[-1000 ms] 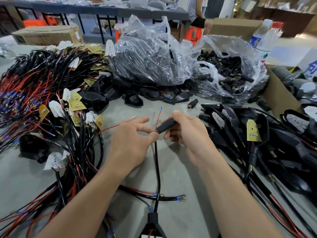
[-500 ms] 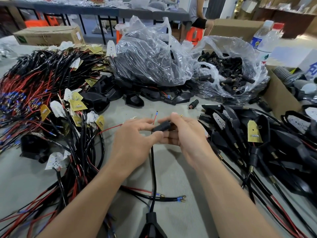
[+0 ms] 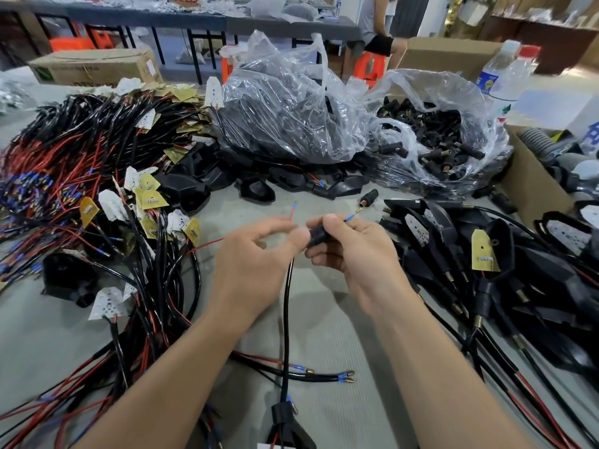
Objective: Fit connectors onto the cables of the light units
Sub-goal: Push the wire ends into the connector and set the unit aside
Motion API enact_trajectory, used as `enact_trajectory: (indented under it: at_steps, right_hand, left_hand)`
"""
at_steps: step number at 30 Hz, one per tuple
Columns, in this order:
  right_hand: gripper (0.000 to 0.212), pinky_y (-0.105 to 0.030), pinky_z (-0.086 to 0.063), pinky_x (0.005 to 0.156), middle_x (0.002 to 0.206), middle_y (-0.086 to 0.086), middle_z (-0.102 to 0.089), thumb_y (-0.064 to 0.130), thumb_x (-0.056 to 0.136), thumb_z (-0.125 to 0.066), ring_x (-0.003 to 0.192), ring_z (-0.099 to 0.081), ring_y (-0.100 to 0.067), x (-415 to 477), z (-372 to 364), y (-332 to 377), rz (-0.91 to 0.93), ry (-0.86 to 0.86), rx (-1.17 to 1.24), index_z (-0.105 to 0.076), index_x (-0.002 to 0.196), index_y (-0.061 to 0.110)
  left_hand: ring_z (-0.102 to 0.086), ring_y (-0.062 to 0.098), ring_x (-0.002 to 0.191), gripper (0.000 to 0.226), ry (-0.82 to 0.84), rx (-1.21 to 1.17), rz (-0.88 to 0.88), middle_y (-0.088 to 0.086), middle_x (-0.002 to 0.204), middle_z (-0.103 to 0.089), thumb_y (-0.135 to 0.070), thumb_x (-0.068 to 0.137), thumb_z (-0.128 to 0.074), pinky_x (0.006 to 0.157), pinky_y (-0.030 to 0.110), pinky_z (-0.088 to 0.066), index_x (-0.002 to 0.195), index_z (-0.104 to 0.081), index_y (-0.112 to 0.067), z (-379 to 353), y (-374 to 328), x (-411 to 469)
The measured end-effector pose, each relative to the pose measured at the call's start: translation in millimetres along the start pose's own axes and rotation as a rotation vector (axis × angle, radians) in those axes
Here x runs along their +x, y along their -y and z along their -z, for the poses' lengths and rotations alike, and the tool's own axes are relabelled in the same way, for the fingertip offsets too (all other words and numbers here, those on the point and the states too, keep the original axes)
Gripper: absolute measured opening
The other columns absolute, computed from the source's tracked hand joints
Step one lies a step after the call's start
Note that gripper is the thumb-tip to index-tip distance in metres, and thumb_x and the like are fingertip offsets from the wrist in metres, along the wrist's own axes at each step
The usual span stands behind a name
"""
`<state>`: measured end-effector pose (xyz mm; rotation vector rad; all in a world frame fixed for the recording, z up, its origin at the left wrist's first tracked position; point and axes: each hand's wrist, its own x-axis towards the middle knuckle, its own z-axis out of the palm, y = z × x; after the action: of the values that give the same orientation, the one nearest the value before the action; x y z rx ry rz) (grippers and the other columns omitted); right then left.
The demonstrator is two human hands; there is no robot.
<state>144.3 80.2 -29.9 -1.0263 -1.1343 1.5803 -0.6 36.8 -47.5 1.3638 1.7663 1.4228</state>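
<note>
while right hand [image 3: 359,254] grips the black connector [image 3: 319,236], left hand [image 3: 249,264] pinches its cable [image 3: 286,319]; bottle label [image 3: 488,84] blurred

Bright, even, diffuse light from overhead. Faint soft shadows under the tangled black and red cables [image 3: 97,150] on the grey matte tabletop [image 3: 324,319]. White glare across the crumpled clear plastic bag [image 3: 285,102]. Wide-angle bowing at edges. Background soft; slight blur at the left hand [image 3: 252,264].

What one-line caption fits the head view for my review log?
Right hand holds a black connector at the end of a black cable; left hand pinches the cable beside it.
</note>
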Motion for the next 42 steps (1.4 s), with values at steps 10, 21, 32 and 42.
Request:
enact_trajectory:
  at_steps: [10,21,32,42]
  right_hand:
    - [0.034,-0.022,-0.039,0.042,0.075,-0.028,-0.066,0.016,0.107,-0.047,0.046,-0.051,-0.018,-6.2,-1.4,-3.1,0.0,0.174,-0.182,-0.072,0.091,-0.001]
    - [0.03,-0.022,-0.043,0.044,0.078,-0.016,-0.074,0.016,0.107,-0.048,0.046,-0.057,-0.015,6.3,0.3,-9.9,0.091,-0.277,0.141,-0.069,0.089,0.004]
    - [0.026,-0.023,-0.049,0.049,0.078,-0.009,-0.075,0.013,0.106,-0.049,0.05,-0.059,-0.016,4.7,-4.3,-10.2,0.128,-0.183,0.095,-0.071,0.093,0.005]
    - [0.026,-0.023,-0.054,0.053,0.083,-0.01,-0.075,0.01,0.106,-0.049,0.052,-0.061,-0.016,2.2,-4.4,-6.5,0.1,-0.107,0.111,-0.072,0.095,0.004]
  left_hand:
    - [-0.072,0.012,0.064,0.015,0.148,-0.56,0.388,0.008,0.081,-0.078,-0.005,0.092,-0.069,0.059,0.019,-0.057,0.087,-0.079,-0.015,13.0,-2.3,11.6]
    - [-0.062,0.0,0.094,0.026,0.02,0.316,-0.208,-0.027,0.082,-0.069,-0.024,0.088,-0.073,0.085,0.023,-0.049,0.095,-0.077,-0.049,9.0,1.7,1.5]
    - [-0.054,0.009,0.079,0.012,-0.054,0.474,-0.196,-0.011,0.087,-0.059,-0.036,0.087,-0.073,0.071,0.03,-0.039,0.091,-0.08,-0.045,9.2,2.2,0.1]
    - [-0.07,0.004,0.064,0.03,0.068,0.115,-0.053,-0.02,0.063,-0.072,-0.015,0.082,-0.082,0.063,0.01,-0.05,0.085,-0.073,-0.043,10.6,2.7,-1.0]
